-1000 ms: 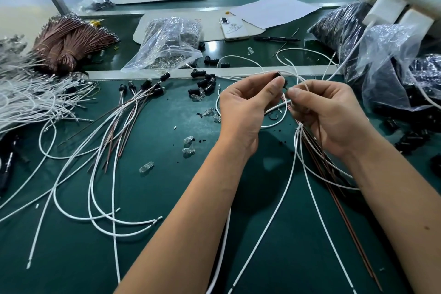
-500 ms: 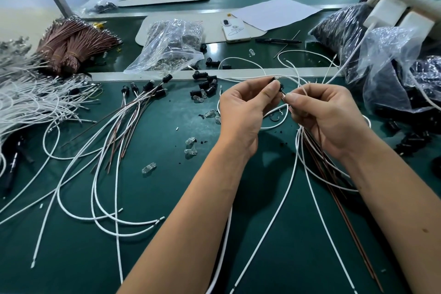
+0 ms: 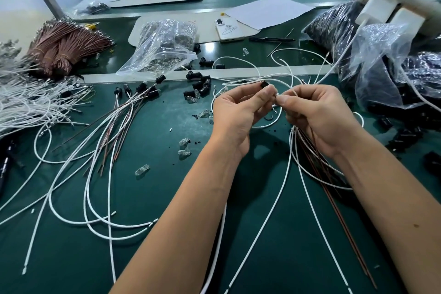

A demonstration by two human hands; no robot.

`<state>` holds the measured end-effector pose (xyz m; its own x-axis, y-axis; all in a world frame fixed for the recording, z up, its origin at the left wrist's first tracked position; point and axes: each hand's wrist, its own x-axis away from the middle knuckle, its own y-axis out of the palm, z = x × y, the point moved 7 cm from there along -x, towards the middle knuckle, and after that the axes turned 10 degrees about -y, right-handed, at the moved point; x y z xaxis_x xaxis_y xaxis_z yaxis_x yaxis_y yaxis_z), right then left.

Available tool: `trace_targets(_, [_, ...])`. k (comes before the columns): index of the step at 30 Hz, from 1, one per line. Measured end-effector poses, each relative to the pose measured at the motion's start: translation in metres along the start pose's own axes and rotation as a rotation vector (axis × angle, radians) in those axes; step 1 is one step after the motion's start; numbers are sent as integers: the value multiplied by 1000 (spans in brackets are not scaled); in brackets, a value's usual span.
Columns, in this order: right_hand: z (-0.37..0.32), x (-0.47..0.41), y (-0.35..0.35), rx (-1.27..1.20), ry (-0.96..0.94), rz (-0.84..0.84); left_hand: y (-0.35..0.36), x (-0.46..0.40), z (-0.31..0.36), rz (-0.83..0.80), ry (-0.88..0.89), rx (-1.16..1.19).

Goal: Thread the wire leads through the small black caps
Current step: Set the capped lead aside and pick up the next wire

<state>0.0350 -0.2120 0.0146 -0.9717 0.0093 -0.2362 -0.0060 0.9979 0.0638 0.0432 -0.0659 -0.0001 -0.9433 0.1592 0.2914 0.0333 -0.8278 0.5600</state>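
Note:
My left hand (image 3: 241,110) pinches a small black cap (image 3: 263,84) between thumb and fingertips above the green table. My right hand (image 3: 315,112) pinches the metal ends of the wire leads (image 3: 276,98) right beside the cap; whether the tips are inside it I cannot tell. White and brown wires (image 3: 310,174) trail from my right hand down toward the near edge. Several finished wires with black caps (image 3: 143,86) lie fanned at the left. Loose black caps (image 3: 201,83) sit in a small pile behind my left hand.
Clear bulbs (image 3: 183,148) are scattered on the green table (image 3: 167,234). A white wire heap (image 3: 23,105) and brown wire bundles (image 3: 64,48) lie far left. A clear bag (image 3: 164,48), a phone (image 3: 229,28) and paper sit behind. Bags of black parts (image 3: 391,74) crowd the right.
My hands have drawn closer together, and my right hand has brought the wire ends up to the cap in my left fingers. The rest of the table is unchanged.

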Motion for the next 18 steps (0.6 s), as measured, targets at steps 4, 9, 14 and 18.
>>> trace_targets(4, [3, 0, 3, 4, 19, -2, -2, 1, 0, 55, 11, 7])
trace_targets(9, [4, 1, 5, 11, 19, -10, -6, 2, 4, 81, 15, -1])
trace_targets(14, [3, 2, 6, 26, 23, -21, -7, 4, 5, 98, 8, 16])
trace_targets(18, [3, 2, 6, 30, 22, -20, -8, 4, 6, 105, 14, 15])
